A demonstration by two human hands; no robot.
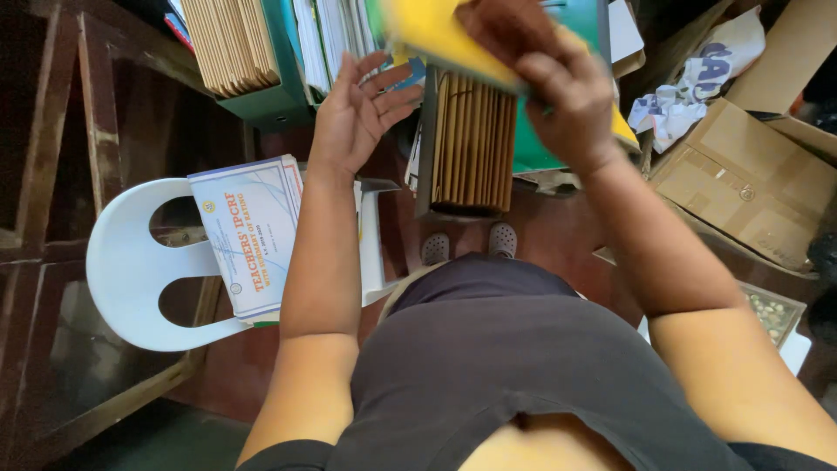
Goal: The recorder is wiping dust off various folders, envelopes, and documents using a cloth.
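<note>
**Hands over the folders**

Nearest, a booklet (253, 235) lies on a white chair (131, 270). Beyond it, the left hand (357, 109) is spread open, holding nothing. The right hand (567, 96) grips a yellow folder (436, 35) above brown folders (471, 144).

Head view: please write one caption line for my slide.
Right hand holds a yellow folder above box files; open left hand waits beside it.

I see a yellow folder (436, 35) tilted at top centre of the frame (blurred), gripped at its right end, above brown folders (471, 139) standing upright.
</note>
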